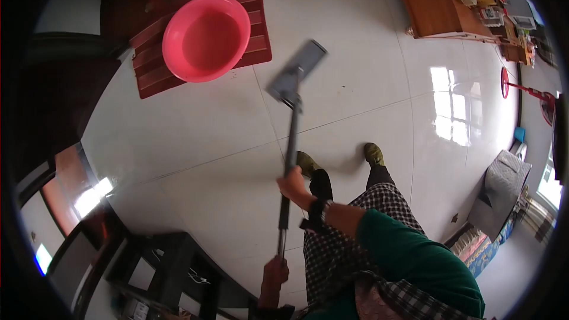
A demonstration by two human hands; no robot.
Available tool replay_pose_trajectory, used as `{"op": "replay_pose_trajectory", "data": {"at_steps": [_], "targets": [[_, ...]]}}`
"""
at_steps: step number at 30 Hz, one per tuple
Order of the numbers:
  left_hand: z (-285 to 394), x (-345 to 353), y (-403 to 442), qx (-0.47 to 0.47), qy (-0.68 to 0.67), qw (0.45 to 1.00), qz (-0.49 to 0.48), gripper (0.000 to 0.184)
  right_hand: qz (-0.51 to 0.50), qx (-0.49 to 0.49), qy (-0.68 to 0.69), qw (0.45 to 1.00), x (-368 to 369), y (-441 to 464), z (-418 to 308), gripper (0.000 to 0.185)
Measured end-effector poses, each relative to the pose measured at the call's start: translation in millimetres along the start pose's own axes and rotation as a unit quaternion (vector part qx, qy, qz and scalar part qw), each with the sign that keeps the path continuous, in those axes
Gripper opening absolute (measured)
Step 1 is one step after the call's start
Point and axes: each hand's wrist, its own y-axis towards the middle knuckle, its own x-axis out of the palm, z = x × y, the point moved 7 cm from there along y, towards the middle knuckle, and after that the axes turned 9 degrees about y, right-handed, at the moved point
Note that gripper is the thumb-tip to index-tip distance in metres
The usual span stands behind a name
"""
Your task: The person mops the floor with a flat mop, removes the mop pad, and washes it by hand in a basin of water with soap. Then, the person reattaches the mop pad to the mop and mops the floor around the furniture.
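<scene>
A flat mop [293, 121] with a grey rectangular head [296, 72] extends away from me across the view. The head is slightly blurred, and I cannot tell whether it presses on the floor. My right hand [294, 188] is closed around the middle of the pole, a dark band on its wrist. Lower down, my left hand [275, 272] grips the pole near its end. Left of the mop head, a pink basin [237, 47] rests on a dark red slatted surface [261, 41].
Glossy pale tiles make up the floor [349, 112]. A wooden cabinet [427, 3] with items on it stands at upper right, a red pole-like object [527, 90] at far right. Black shelving [178, 261] is at lower left, a grey-covered item [504, 186] at right. My shoes [373, 154] are on the tiles.
</scene>
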Motion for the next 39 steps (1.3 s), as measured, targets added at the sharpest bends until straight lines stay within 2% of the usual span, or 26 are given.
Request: {"op": "replay_pose_trajectory", "data": {"at_steps": [1,3,5,7,10,11,12,13,14,15,18,19,20,21,22,23,24,25,26,27,29,31,33,35,37,39], "targets": [[38,2,0,-0.076,-0.155,0.985,0.002,0.032,0.003,-0.018,-0.008,1.000,6,12,-31,0.038],[86,11,28,0.017,-0.268,0.963,-0.036,0.034,-0.016,-0.133,-0.051,0.990,24,56,-69,0.037],[137,25,44,0.085,-0.296,0.950,-0.055,0.035,-0.037,-0.118,-0.021,0.992,20,75,-117,0.036],[159,47,44,0.052,-0.357,0.927,-0.106,0.035,-0.055,-0.106,-0.021,0.993,9,74,-127,0.035],[125,63,16,0.129,-0.133,0.981,-0.052,0.046,-0.046,-0.100,-0.042,0.993,-13,49,-91,0.040],[123,59,-8,0.244,0.089,0.966,0.000,0.035,-0.038,-0.083,-0.050,0.995,-26,28,-69,0.044],[86,63,-21,0.376,0.356,0.846,0.125,0.017,-0.019,-0.074,-0.031,0.997,-38,7,-39,0.045],[50,64,-30,0.204,0.413,0.888,-0.018,0.009,0.026,-0.101,-0.005,0.995,-53,-15,-15,0.041],[30,60,-42,0.171,0.432,0.885,-0.034,0.008,0.005,0.032,0.057,0.998,-69,-49,-3,0.041],[11,58,-51,0.137,0.450,0.881,-0.051,0.007,0.029,0.063,0.077,0.995,-79,-67,23,0.042],[-8,43,-67,0.225,0.413,0.881,-0.058,0.007,0.042,0.141,0.058,0.987,-91,-85,67,0.043],[-10,40,-63,0.214,0.444,0.867,-0.072,0.007,0.046,0.156,0.060,0.985,-91,-87,74,0.044],[-35,34,-55,0.146,0.372,0.913,-0.083,0.008,0.044,0.156,0.056,0.985,-82,-81,90,0.044],[-60,28,-52,0.074,0.296,0.948,-0.093,0.009,-0.010,0.101,-0.040,0.994,-56,-63,121,0.048],[-70,20,-55,0.072,0.292,0.949,-0.093,0.009,-0.066,0.044,-0.137,0.987,-27,-46,152,0.051],[-92,19,-62,-0.068,-0.076,0.979,-0.177,0.012,-0.123,-0.011,-0.230,0.965,-1,-42,164,0.055],[-97,29,-73,-0.195,-0.433,0.849,-0.230,0.015,-0.082,-0.012,-0.185,0.979,6,-59,123,0.056],[-96,10,-81,-0.237,-0.283,0.925,-0.084,0.025,-0.102,0.003,-0.179,0.979,25,-64,109,0.054],[-83,0,-82,-0.195,-0.264,0.943,-0.047,0.029,-0.070,0.083,-0.090,0.990,30,-72,78,0.050],[-74,-11,-81,-0.152,-0.243,0.958,-0.011,0.033,-0.091,0.070,-0.092,0.989,43,-73,52,0.049],[-70,-20,-75,-0.149,-0.302,0.941,-0.022,0.034,-0.144,0.059,-0.006,0.988,75,-68,36,0.046],[-66,-16,-70,-0.143,-0.357,0.922,-0.035,0.036,-0.162,0.014,-0.052,0.985,97,-64,17,0.040],[-53,-1,-69,-0.122,-0.507,0.848,-0.096,0.037,-0.195,0.017,-0.058,0.979,114,-61,4,0.037],[-50,9,-69,-0.181,-0.397,0.896,0.081,0.043,-0.229,0.019,-0.060,0.971,130,-62,-3,0.035],[-13,24,-71,-0.166,-0.413,0.889,0.107,0.041,-0.259,-0.028,-0.100,0.960,147,-59,-7,0.032],[26,31,-68,-0.110,-0.476,0.870,0.068,0.031,-0.308,-0.046,-0.104,0.944,164,-56,-18,0.037]]}}
